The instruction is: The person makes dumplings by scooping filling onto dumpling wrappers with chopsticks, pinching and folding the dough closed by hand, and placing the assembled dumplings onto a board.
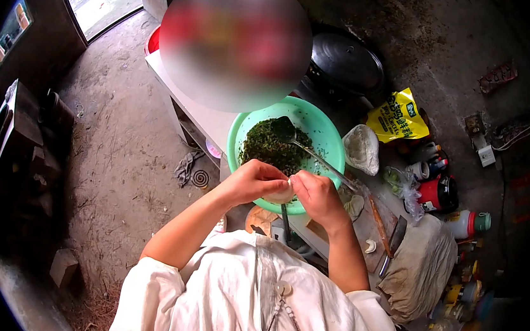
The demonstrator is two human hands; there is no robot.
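My left hand [255,182] and my right hand [318,197] meet over the near rim of a light green basin [339,141]. Between them they pinch a small pale piece of dough [279,196], its edge gathered at the fingertips; the fingers partly hide it. Chopped dark green filling [257,142] fills much of the basin. A long-handled metal spoon [318,160] rests with its dark-coated head in the filling, its handle running across the right rim. Below the dough, a dark narrow handle [285,223] points toward my body.
Right of the basin are a white floury container [361,148], a yellow printed bag [398,118], a knife [394,243], a beige cloth [418,266] and several jars. A black lidded pot [346,61] stands behind. A blurred patch hides the table's far end.
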